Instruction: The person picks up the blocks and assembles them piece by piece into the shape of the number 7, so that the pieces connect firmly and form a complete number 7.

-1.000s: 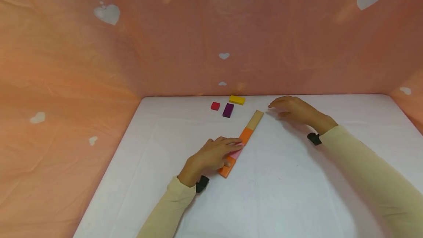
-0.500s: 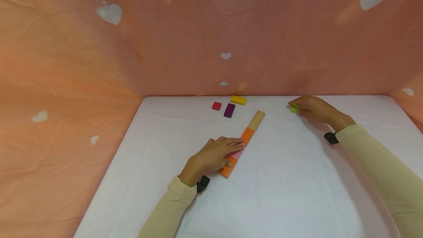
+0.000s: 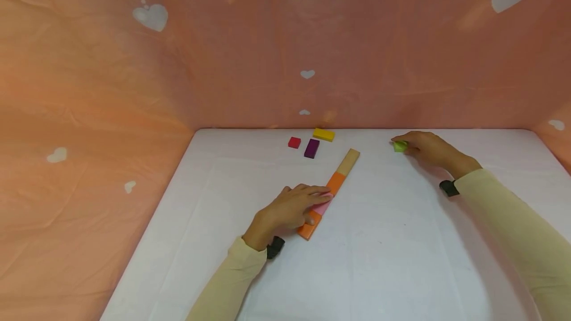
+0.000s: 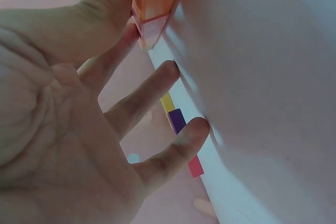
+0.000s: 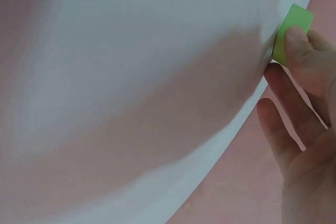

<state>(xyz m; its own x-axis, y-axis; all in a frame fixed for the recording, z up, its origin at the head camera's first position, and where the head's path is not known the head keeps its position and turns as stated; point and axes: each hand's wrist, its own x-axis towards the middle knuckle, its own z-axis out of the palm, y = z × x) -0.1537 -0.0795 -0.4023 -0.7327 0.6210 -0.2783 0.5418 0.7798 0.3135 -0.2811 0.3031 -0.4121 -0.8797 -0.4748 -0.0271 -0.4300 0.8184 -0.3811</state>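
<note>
In the head view a row of flat blocks runs diagonally on the white table: a near orange block (image 3: 308, 231), a pink block (image 3: 323, 207), another orange block (image 3: 336, 182) and a tan block (image 3: 349, 161) at the far end. Across the near part of this row lies my left hand (image 3: 290, 208), thumb at the near orange block and extended fingertips by the pink one, partly covering both. Toward the back right, my right hand (image 3: 430, 150) pinches a light green block (image 3: 400, 146) between thumb and finger. The right wrist view shows the green block (image 5: 290, 27) close by the table surface.
Left of the row's far end are a red block (image 3: 294, 142), a purple block (image 3: 312, 148) and a yellow block (image 3: 323, 134) near the table's back edge. A peach cloth with hearts (image 3: 250, 63) hangs behind and on the left of the white table (image 3: 383, 261).
My right hand moved right, away from the row's far end, and took hold of the green block; over the last half second it has hardly moved. My left hand stays on the row.
</note>
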